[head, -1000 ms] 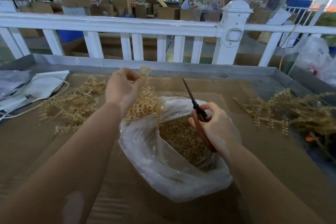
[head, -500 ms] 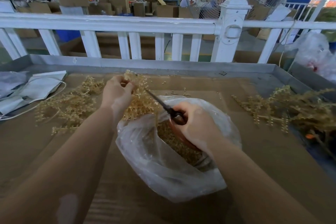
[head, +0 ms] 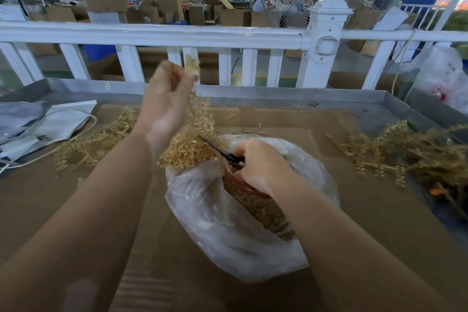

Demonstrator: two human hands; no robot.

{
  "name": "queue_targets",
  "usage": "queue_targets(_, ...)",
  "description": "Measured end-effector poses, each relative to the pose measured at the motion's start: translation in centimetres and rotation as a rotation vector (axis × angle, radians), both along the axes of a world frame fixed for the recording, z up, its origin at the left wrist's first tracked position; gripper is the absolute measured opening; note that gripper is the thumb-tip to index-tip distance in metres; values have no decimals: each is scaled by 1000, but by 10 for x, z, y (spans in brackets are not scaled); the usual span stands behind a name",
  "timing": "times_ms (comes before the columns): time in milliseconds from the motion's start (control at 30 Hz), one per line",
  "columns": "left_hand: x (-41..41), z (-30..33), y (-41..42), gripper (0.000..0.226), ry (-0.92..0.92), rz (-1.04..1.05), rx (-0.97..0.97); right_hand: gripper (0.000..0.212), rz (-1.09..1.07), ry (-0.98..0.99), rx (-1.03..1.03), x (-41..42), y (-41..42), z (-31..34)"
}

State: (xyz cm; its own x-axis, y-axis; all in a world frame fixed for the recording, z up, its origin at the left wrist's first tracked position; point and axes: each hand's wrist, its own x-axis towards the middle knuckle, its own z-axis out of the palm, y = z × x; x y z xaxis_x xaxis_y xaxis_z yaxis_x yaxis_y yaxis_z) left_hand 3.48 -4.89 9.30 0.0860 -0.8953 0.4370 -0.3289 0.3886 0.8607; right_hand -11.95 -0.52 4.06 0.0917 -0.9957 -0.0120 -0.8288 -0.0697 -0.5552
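My left hand (head: pixel 166 101) is raised and blurred, gripping the top of a golden beaded sprig (head: pixel 192 139) that hangs down over the mouth of a clear plastic bag (head: pixel 215 215). The bag lies open on the cardboard-covered table and holds a heap of cut golden bits (head: pixel 255 205). My right hand (head: pixel 260 164) sits over the bag's opening and grips scissors (head: pixel 220 151) with red-brown handles. Their dark blades point up and left into the lower part of the sprig.
A pile of golden sprigs (head: pixel 93 142) lies at the left, another pile of sprigs (head: pixel 405 152) at the right. Grey paper bags (head: pixel 50 124) sit at the far left. The metal tray rim (head: pixel 278 95) and a white fence (head: pixel 228 38) bound the back. A plastic sack (head: pixel 443 73) stands at the right.
My left hand lifted the sprig higher. My right hand swung the scissors from pointing upward down to the left, into the sprig, and stayed over the bag.
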Motion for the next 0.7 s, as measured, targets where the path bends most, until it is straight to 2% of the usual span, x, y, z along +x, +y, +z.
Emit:
queue_targets(100, -12, -23, 11, 14, -71, -156, 90, 12, -57, -305, 84, -16, 9, 1)
queue_targets(233, -32, -55, 21, 14, -242, -242, 137, 15, -230, -381, 8, -45, 16, -6)
queue_targets(367, -53, -79, 26, 17, -491, -147, 120, 17, -370, -644, -46, -59, 22, -15)
queue_targets(467, -61, -86, 26, 10, -547, -105, 59, 23, -370, -795, -65, -61, 25, -17)
queue_targets(600, -69, -86, 28, 8, -571, -123, 22, 27, -356, -781, -78, -62, 24, -18)
queue_targets(700, -68, -86, 30, 15, -455, -149, 101, 35, -360, -751, -75, -64, 23, -21)
